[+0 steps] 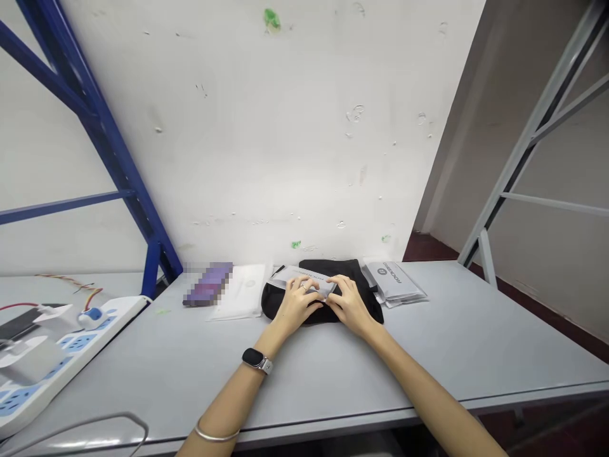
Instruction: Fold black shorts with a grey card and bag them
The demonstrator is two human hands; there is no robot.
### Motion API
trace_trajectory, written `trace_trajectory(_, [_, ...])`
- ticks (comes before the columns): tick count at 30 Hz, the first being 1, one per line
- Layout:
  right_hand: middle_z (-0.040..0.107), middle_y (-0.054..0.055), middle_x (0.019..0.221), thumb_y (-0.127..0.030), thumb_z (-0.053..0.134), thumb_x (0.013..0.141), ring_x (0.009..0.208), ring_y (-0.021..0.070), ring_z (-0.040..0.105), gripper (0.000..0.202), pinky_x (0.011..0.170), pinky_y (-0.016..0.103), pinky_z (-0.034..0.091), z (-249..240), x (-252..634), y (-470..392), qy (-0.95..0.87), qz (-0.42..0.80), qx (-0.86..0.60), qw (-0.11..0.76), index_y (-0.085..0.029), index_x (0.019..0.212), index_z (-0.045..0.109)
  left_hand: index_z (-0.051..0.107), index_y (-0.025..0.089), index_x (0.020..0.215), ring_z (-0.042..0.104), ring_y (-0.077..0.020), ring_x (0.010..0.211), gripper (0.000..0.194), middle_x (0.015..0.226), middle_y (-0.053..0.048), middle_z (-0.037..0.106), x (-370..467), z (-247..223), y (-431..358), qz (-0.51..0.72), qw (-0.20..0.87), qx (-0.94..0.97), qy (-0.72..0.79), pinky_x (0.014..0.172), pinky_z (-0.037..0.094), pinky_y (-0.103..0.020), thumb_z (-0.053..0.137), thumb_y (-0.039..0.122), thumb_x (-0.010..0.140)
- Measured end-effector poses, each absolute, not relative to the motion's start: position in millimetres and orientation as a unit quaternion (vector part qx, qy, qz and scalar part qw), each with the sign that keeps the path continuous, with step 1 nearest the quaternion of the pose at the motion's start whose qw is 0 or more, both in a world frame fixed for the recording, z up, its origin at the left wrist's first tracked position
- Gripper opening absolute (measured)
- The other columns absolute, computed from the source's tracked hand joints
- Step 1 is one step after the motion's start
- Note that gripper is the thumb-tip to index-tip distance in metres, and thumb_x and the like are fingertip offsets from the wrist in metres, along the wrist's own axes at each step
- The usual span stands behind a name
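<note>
A flat light-grey packet with dark lettering is held between my two hands above a black cloth item, perhaps a bag. My left hand grips the packet near its middle, fingers curled over the edge closest to me. At the packet's right end, my right hand pinches it with bent fingers. The black cloth lies rumpled on the table under both hands. My hands and the packet cover part of it.
Right of the cloth lies a stack of printed grey packets. Left of it are a white translucent packet and a blurred purple item. A power strip with plugs sits on the grey table. Blue frame posts rise at left.
</note>
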State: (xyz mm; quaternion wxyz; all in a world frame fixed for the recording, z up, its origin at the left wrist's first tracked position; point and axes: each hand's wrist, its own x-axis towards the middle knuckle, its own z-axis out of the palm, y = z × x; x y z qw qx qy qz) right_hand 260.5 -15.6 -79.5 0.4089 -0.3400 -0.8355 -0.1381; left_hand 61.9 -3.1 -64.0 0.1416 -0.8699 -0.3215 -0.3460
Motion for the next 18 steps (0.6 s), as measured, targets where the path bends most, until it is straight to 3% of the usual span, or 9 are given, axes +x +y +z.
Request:
trace_trajectory(5, [0.057,0.010,0.119,-0.016,0.056,0.092,0.113,0.0248,0.050,0.014,0.086,0.040,0.046,-81.9,260.1,-13.4,-0.845,-0.124,-0.324,0.408,-0.021,0.086,0.068,0.070,0.022,0.087,0.055,-0.0245,0.107,0.006,0.099,-0.005,0.069,67.3,-68.6,-2.8,-0.324,0.154,-0.879,-0.313,0.091,0.037,-0.042,0.064,0.023,0.090])
trace_trajectory(12, [0.056,0.011,0.118,-0.013,0.056,0.091,0.116,0.0260,0.049,0.018,0.087,0.040,0.046,-69.7,269.5,-10.9,-0.839,-0.161,-0.336,0.397,-0.020,0.078,0.066,0.067,0.021,0.076,0.058,-0.0246,0.106,0.016,0.093,-0.004,0.070,53.4,-61.6,9.9,-0.305,0.191,-0.868,-0.342,0.094,0.036,-0.043,0.061,0.015,0.090])
trace_trajectory(18, [0.055,0.011,0.119,-0.016,0.056,0.091,0.119,0.0285,0.046,0.017,0.090,0.044,0.046,-62.8,297.3,-1.9,-0.812,-0.178,-0.391,0.396,-0.021,0.078,0.065,0.067,0.021,0.073,0.057,-0.0274,0.105,0.016,0.092,-0.004,0.072,15.0,-47.2,16.8,-0.313,0.197,-0.830,-0.417,0.092,0.033,-0.047,0.064,0.020,0.088])
